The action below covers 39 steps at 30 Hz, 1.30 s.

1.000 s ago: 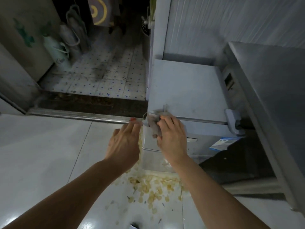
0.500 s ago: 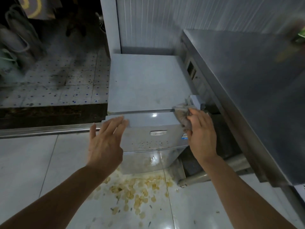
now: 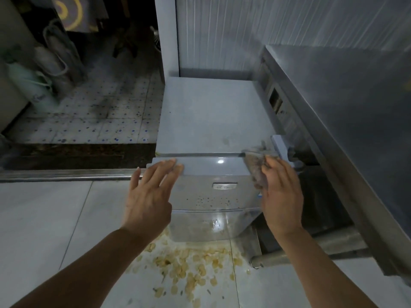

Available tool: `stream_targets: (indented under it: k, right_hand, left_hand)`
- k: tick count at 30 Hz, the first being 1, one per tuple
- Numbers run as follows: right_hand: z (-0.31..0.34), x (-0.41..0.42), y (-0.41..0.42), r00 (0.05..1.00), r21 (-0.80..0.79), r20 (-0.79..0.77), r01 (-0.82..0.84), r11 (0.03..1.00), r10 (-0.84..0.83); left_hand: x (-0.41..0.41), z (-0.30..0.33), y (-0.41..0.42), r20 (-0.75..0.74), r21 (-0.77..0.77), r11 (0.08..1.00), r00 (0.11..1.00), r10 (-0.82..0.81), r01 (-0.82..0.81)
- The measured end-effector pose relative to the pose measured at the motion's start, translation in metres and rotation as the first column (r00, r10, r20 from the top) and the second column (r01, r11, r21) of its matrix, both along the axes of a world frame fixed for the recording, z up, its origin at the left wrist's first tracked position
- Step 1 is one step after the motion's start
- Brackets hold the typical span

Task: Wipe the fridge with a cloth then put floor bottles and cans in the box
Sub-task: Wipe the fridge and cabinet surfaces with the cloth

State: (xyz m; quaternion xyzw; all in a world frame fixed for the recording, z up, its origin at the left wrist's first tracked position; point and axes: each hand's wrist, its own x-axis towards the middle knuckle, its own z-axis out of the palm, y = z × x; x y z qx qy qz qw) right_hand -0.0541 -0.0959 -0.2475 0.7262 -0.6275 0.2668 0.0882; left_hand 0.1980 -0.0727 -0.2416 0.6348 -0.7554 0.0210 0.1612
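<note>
A small grey fridge (image 3: pixel 211 121) stands on the floor, seen from above, with its flat top facing the camera and its door front below the top edge. It is just beside a steel counter (image 3: pixel 347 112) on the right and it stands against a ribbed wall panel (image 3: pixel 266 34) behind. The right hand (image 3: pixel 281 196) holds a grey cloth (image 3: pixel 255 165) against the upper right corner of the fridge door, close to the hinge piece; the fingers lie over the cloth and press it to the surface, and the cloth hangs down a little along the door edge. The left hand (image 3: pixel 149 196) is spread wide with straight fingers, and its fingertips rest on the upper left corner of the door, holding nothing. Both forearms reach in from the bottom of the view. On the white tile floor (image 3: pixel 44 218) in front of the fridge there is a patch of yellowish scraps (image 3: pixel 186 270), spread from the foot of the fridge toward the camera. A metal threshold strip (image 3: pixel 66 174) runs across the floor to the left of the fridge, and behind it there is a darker room with a dotted tile floor (image 3: pixel 89 116). Some pale bags (image 3: pixel 35 85) stand there at the left side, rather blurred. No bottles, cans or box can be made out in this view
</note>
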Motion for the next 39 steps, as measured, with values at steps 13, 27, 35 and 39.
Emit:
stream_targets:
  k: [13,27,35,39]
  right_hand:
    - [-0.043,-0.007,-0.013,0.989,-0.355,0.111,-0.056,0.933,0.101]
    - [-0.105,-0.051,-0.014,0.994,-0.558,0.039,0.105,0.823,-0.100]
    - [-0.104,-0.021,-0.029,0.919,-0.566,0.390,0.292,0.771,-0.061]
    - [-0.113,0.015,-0.028,0.913,-0.595,0.405,0.311,0.741,-0.057]
  left_hand:
    - [-0.021,-0.040,-0.006,-0.169,-0.237,0.957,0.977,0.129,-0.167]
    - [-0.016,-0.070,-0.024,-0.248,-0.564,0.816,0.969,-0.020,-0.127]
    - [0.016,-0.092,-0.031,-0.177,-0.649,0.756,0.983,-0.050,-0.078]
    - [0.022,-0.105,-0.030,-0.199,-0.656,0.752,0.976,-0.091,-0.064]
